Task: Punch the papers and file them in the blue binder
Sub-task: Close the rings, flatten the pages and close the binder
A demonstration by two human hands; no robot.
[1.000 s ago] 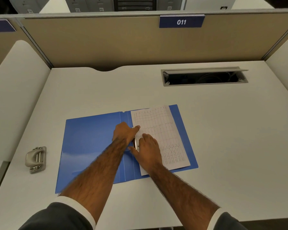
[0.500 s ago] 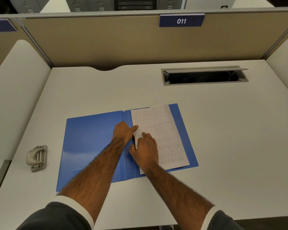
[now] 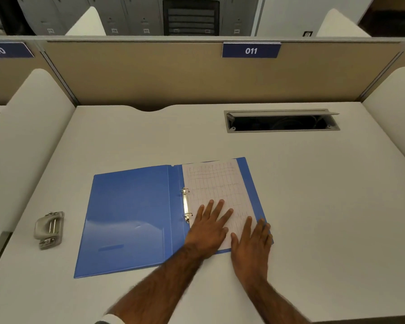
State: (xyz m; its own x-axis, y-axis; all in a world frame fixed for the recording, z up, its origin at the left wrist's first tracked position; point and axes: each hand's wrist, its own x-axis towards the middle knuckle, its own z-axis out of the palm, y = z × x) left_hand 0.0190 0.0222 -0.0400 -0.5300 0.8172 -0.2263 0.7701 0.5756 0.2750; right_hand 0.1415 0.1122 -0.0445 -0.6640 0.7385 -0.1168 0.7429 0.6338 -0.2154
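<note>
Nearest the counter's (image 3: 313,195) front edge, two hands are lying flat with fingers straight. The left hand (image 3: 208,226) is pressing the papers (image 3: 216,183) just beside the two metal rings (image 3: 185,204), and the right hand (image 3: 253,239) is covering their near right corner. One blue binder (image 3: 129,216) is lying open mid-counter, carrying the papers on its right half. One hole punch (image 3: 49,230) is resting near the left edge, well apart. Farther back, one cable hatch (image 3: 282,121) is standing open near the far edge.
</note>
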